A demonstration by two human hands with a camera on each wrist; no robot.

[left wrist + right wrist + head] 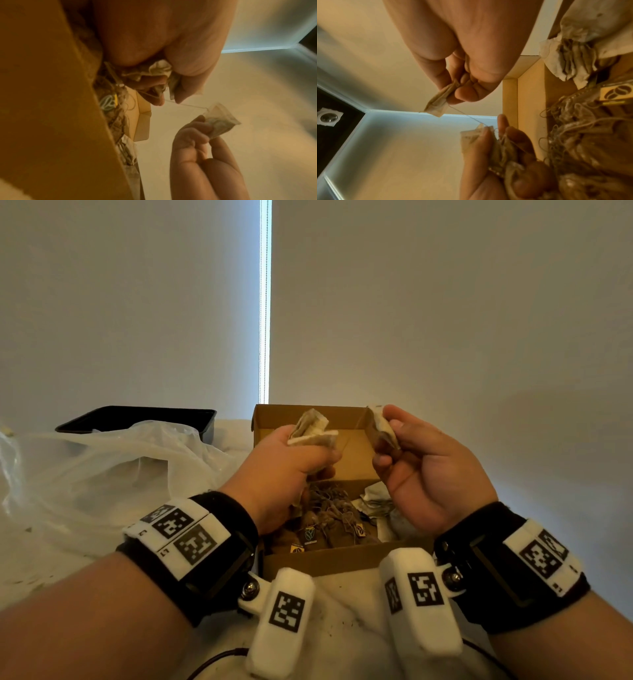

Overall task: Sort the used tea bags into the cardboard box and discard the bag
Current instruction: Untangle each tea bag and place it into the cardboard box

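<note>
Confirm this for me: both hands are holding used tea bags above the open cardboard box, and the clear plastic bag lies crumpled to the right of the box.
One detail is off. The head view shows the clear plastic bag crumpled to the left of the cardboard box, not the right. The rest holds: the left hand and right hand each hold used tea bags above the open box.

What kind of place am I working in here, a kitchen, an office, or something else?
Probably a home or office room rather than a workshop: a pale marble-look tabletop against roller blinds drawn over a window, with a recessed ceiling light overhead. No appliances or sink show, so I cannot confirm a kitchen.
</note>
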